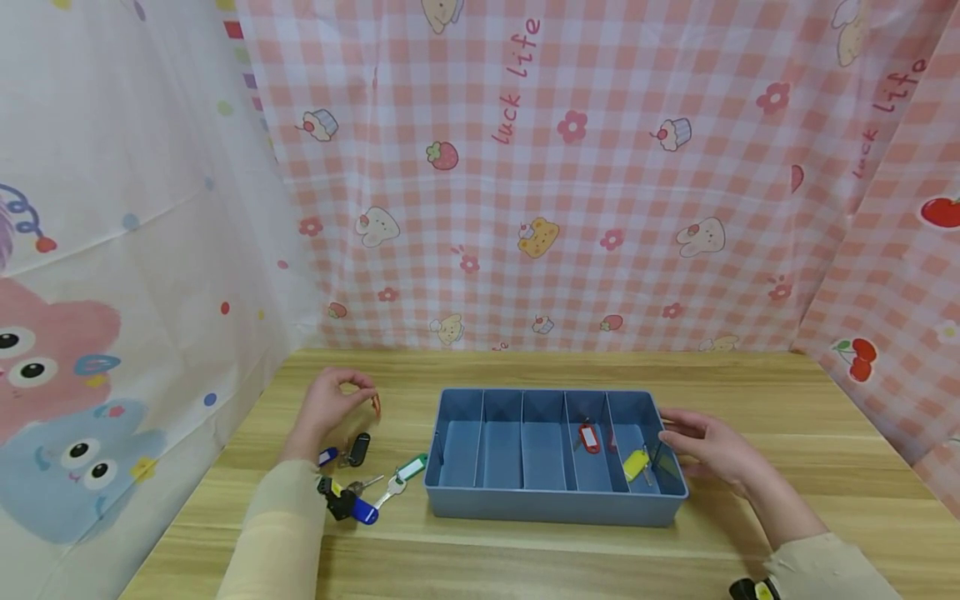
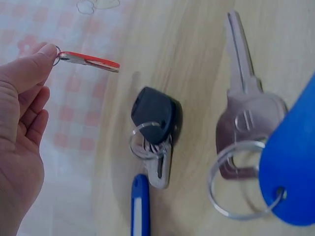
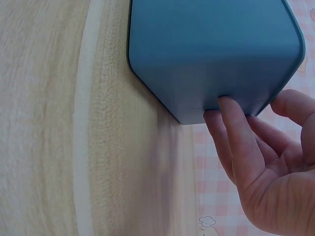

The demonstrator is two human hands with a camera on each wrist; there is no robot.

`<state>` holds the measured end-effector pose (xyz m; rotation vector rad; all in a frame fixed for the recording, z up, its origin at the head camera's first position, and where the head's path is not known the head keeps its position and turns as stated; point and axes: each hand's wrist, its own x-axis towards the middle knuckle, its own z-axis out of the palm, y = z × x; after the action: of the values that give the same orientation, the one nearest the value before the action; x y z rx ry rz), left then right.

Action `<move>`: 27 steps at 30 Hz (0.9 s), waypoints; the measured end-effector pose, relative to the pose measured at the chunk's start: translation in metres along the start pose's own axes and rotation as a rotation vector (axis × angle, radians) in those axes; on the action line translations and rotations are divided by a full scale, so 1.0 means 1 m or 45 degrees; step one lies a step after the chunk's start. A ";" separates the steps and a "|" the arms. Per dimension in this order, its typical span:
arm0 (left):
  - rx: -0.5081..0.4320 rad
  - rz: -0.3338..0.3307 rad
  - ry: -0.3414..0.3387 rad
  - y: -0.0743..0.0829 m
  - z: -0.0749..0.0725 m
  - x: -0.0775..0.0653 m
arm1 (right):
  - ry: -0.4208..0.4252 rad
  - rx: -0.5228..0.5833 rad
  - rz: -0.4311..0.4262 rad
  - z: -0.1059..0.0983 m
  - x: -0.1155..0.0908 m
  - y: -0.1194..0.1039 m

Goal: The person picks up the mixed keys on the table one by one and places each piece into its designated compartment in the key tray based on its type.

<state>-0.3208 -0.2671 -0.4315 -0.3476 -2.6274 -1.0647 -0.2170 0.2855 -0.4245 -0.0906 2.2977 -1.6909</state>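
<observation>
My left hand (image 1: pixel 327 410) pinches the ring of a key with a red tag (image 2: pixel 101 63) between thumb and fingertips, holding it up off the table. Below that hand lie a black-tagged key (image 1: pixel 360 449), a small blue tag (image 1: pixel 327 456), a key with a larger blue tag (image 1: pixel 365 512) and a key with a green tag (image 1: pixel 412 468). On the other side, my right hand (image 1: pixel 708 450) grips the right end of a blue-grey divided box (image 1: pixel 555 505). Its thumb is over the rim, and its fingers press the outer wall, as the right wrist view shows.
In the box's fourth compartment from the left lies a red-tagged key (image 1: pixel 588 438). The rightmost one holds a yellow-tagged key (image 1: pixel 636 465) and a dark tag (image 1: pixel 663 461) near the end wall. A checked cloth (image 1: pixel 570 275) hangs behind the wooden table (image 1: pixel 555 562).
</observation>
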 end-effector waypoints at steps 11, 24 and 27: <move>0.006 0.079 -0.013 0.020 0.001 0.007 | 0.012 -0.019 0.002 0.000 0.000 0.000; 0.009 0.223 -0.001 0.042 0.000 0.014 | 0.013 -0.024 -0.004 0.000 -0.001 -0.001; 0.002 0.250 -0.001 0.046 0.001 0.015 | 0.011 -0.027 -0.006 0.000 -0.001 0.000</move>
<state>-0.3204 -0.2331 -0.3976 -0.5917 -2.5321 -0.9972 -0.2163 0.2854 -0.4241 -0.0932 2.3240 -1.6730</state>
